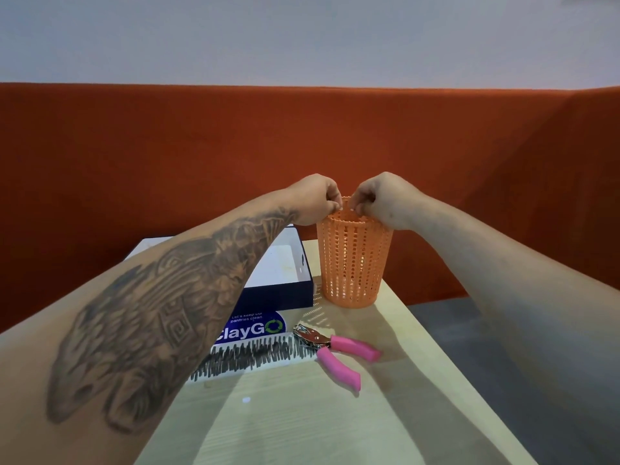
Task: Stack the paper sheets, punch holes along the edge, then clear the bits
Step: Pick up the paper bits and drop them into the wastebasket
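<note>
Both grips sit at the rim of the orange mesh basket (354, 260), fingers curled narrow and pinched. Left hand (313, 199) at the basket's 10 o'clock edge, fingertips (335, 207) bunched together over the rim, a small white speck at the tips, possibly a paper bit; too small to be sure. Right hand (382, 199) at the 2 o'clock edge, fingertips likewise bunched, another pale speck showing at them. Cannot tell whether either hand grips the rim itself or only something tiny above it. The two hands are near each other, not touching.

Basket stands upright on the pale wood desk (302, 414), toward the far end, at 12 o'clock from the viewer. Just beside it at 9 o'clock, a dark blue box lid or tray (285, 283) with a white inside, open side up, partly hidden by the tattooed left forearm (161, 317).

Nearer, at 6 o'clock from the tray, a blue "ClayGo" sticker (255, 327) on the desk. Touching it below, a paper sheet (255, 357) covered in black scribble marks. Hole punch (335, 350), plier type with pink handles, lies flat at 3 o'clock from the paper, its metal head just at the paper's corner, handles spread apart.

One small white bit (246, 400) lies alone on the desk at 6 o'clock from the paper.

Orange padded partition (201, 146) runs behind the desk.
</note>
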Available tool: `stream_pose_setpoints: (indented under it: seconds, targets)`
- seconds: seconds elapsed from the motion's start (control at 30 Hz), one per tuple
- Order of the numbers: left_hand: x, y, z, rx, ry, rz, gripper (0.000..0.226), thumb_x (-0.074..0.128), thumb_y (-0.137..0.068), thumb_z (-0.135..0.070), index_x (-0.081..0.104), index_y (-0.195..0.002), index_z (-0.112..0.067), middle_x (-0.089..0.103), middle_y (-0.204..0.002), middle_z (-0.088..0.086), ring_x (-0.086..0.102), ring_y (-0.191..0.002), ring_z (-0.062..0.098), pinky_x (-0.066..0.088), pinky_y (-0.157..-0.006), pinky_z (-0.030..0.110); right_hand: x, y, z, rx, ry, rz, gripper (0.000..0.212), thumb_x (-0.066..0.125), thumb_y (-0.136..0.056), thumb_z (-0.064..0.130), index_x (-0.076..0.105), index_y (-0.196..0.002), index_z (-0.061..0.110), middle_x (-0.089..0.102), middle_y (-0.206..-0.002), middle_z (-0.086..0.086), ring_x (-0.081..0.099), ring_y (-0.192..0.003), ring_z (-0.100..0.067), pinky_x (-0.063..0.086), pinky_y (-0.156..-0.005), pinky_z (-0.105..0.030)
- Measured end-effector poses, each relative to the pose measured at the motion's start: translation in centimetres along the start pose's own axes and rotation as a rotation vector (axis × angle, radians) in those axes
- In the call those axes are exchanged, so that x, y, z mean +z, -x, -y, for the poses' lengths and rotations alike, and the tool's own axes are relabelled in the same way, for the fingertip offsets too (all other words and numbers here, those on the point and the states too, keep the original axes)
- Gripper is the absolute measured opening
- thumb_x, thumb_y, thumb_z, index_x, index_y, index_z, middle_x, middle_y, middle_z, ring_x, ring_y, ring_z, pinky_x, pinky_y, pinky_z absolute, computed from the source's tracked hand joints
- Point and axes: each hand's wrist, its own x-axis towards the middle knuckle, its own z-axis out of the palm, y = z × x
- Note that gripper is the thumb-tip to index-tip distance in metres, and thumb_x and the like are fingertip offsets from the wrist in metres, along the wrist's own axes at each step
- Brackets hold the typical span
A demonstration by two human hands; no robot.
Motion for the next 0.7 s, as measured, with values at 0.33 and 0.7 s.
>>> stream_pose_setpoints:
  seconds: [0.33,0.7]
  targets:
    - [0.1,0.5,-0.4,0.018,-0.023,0.002,0.016,0.06,-0.099,-0.011,0.075,-0.096,-0.017,0.07,-0.096,0.001,0.066,-0.091,0.018,0.06,-0.081,0.036,-0.6,0.2,-0.6,-0.024,0.026,0.054,0.013,0.071,-0.096,0.02,0.08,-0.098,0.028,0.073,-0.094,0.007,0.068,-0.088,-0.012,0.051,-0.067,-0.025]
    - [-0.3,0.9,-0.6,0.02,0.035,-0.017,0.008,0.065,-0.098,-0.02,0.07,-0.092,-0.022,0.068,-0.095,-0.002,0.066,-0.091,0.015,0.057,-0.075,0.03,-1.1,0.7,-0.3,-0.046,-0.04,0.064,0.022,0.068,-0.096,0.012,0.075,-0.103,0.032,0.074,-0.097,0.007,0.07,-0.09,-0.01,0.053,-0.07,-0.024]
